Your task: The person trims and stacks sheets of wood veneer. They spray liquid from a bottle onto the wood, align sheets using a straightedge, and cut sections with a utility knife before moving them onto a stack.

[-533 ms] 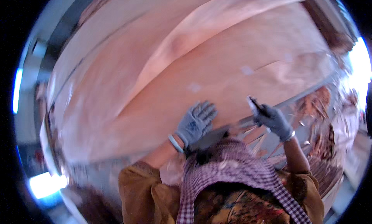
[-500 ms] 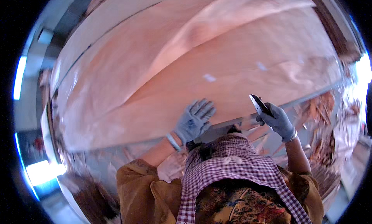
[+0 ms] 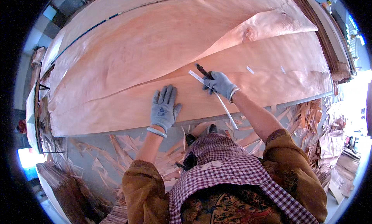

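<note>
Large thin sheets of reddish wood veneer (image 3: 162, 57) lie overlapped on a wide work table. My left hand (image 3: 164, 109), in a grey glove, presses flat on the near sheet with fingers spread. My right hand (image 3: 221, 84), also gloved, grips a dark-handled knife (image 3: 203, 71) and holds it on the veneer beside a long white strip (image 3: 213, 94) that trails back over the table's front edge. Two small white tape pieces (image 3: 250, 70) sit on the sheet to the right.
Veneer scraps and curled offcuts (image 3: 128, 154) litter the grey floor in front of the table. A stack of veneer sheets (image 3: 329, 46) lies along the far right. More stacked veneer (image 3: 66, 185) lies at the lower left.
The view has shifted. My right hand has moved forward from the table's edge onto the sheet, with the white strip now trailing under it. My left hand stays flat on the veneer.
</note>
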Motion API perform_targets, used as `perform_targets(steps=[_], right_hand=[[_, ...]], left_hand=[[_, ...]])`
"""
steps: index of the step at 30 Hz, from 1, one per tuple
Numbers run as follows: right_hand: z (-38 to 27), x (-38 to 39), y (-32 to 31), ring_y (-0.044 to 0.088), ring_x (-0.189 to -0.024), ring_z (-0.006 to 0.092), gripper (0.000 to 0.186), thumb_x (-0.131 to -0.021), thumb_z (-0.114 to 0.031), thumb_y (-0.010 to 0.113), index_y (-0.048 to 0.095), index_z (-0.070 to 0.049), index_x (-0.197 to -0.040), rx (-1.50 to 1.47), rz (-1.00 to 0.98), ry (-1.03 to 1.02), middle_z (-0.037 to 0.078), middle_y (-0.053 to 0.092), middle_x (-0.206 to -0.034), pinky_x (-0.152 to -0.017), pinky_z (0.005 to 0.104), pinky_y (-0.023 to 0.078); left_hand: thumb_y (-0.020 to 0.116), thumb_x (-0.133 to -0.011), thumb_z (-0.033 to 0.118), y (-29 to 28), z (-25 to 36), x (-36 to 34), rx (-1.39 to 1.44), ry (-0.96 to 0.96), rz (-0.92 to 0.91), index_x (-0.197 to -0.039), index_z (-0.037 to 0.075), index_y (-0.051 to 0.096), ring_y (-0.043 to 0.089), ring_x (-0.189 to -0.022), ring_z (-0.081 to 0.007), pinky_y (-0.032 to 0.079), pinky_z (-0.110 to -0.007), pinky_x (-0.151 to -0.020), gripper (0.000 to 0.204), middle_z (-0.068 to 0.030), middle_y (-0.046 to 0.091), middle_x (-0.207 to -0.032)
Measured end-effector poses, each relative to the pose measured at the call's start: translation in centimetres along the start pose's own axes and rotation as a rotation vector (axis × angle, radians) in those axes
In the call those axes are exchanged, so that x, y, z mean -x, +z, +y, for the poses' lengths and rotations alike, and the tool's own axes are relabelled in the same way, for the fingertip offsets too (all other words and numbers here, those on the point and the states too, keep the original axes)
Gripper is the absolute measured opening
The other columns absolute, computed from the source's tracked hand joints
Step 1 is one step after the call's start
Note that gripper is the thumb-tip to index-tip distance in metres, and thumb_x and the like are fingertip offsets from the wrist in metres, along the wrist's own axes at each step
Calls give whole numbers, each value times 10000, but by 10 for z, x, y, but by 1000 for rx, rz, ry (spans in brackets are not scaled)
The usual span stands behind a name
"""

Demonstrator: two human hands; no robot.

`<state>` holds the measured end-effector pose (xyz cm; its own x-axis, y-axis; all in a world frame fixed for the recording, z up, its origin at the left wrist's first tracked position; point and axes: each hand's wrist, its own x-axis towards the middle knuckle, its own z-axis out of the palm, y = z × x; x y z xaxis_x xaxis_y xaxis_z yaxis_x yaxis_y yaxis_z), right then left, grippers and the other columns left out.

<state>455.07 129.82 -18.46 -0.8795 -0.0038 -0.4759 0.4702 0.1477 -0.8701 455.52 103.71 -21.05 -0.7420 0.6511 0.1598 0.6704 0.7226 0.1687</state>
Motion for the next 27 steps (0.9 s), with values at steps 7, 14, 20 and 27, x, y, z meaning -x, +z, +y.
perform_targets(steps=[7,14,20,27], right_hand=[[-17,-27,49,584,-540,162,150,-849,-105,580,501,21,-868,16,52,23,102,600,-698,-450,277,475],[-48,-24,110,604,-550,171,184,-847,-141,584,512,28,-843,71,14,62,104,598,-673,-461,293,485],[-78,8,159,598,-575,124,209,-856,-196,605,569,8,-889,111,-189,-30,65,622,-697,-491,266,479],[-113,-53,197,436,-546,48,260,-843,-323,638,608,-68,-883,91,-44,-5,-49,480,-650,-449,211,348]], left_hand=[[506,-851,304,-11,-37,-20,55,116,21,-1281,24,442,349,-1276,-313,207,-464,-1083,518,-163,420,-1346],[548,-820,318,-28,-93,-41,70,180,28,-1250,99,493,416,-1228,-263,272,-444,-1041,486,-90,461,-1324],[563,-784,376,-32,-119,-21,79,168,13,-1240,132,505,391,-1254,-241,254,-456,-1043,521,-64,459,-1328],[511,-834,371,-76,-233,57,134,204,-16,-1248,92,496,343,-1284,-286,179,-469,-1088,499,-118,430,-1350]])
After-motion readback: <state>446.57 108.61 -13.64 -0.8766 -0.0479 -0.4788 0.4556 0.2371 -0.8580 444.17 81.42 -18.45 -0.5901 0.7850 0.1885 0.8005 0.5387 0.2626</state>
